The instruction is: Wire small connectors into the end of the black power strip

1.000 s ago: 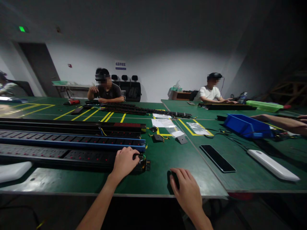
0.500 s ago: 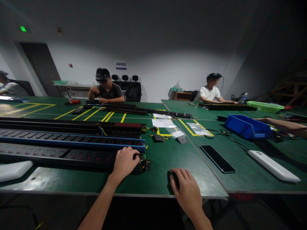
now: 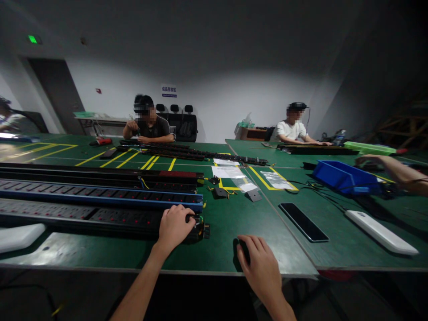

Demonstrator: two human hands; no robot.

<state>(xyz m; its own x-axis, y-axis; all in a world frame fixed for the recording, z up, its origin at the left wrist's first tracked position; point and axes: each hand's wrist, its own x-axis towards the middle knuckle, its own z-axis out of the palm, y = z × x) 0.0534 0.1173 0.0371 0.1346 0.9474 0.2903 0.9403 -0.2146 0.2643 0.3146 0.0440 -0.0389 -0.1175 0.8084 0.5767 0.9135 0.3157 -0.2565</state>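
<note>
My left hand (image 3: pixel 174 228) lies over the right end of the nearest black power strip (image 3: pixel 123 217), a long rail of sockets with small red marks. Its fingers curl over the far side, and the fingertips are hidden. Wires and a dark end part (image 3: pixel 204 231) stick out just right of the thumb. My right hand (image 3: pixel 262 261) rests on the green table (image 3: pixel 230 223) near its front edge, loosely bent, thumb apart from the fingers, with nothing visible in it. Behind the nearest strip lies a blue-edged power strip (image 3: pixel 133 196), then a black rail (image 3: pixel 180 175).
A phone (image 3: pixel 303 222) and a white power bank-like block (image 3: pixel 381 232) lie to the right. A blue bin (image 3: pixel 346 178) stands beyond, near another person's hand (image 3: pixel 377 162). Small dark plates (image 3: pixel 254 195) lie mid-table. A white object (image 3: pixel 22 237) sits at left. Co-workers sit opposite.
Both my hands stay where they were. At the right, the other person's hand has lifted and shifted slightly beside the blue bin.
</note>
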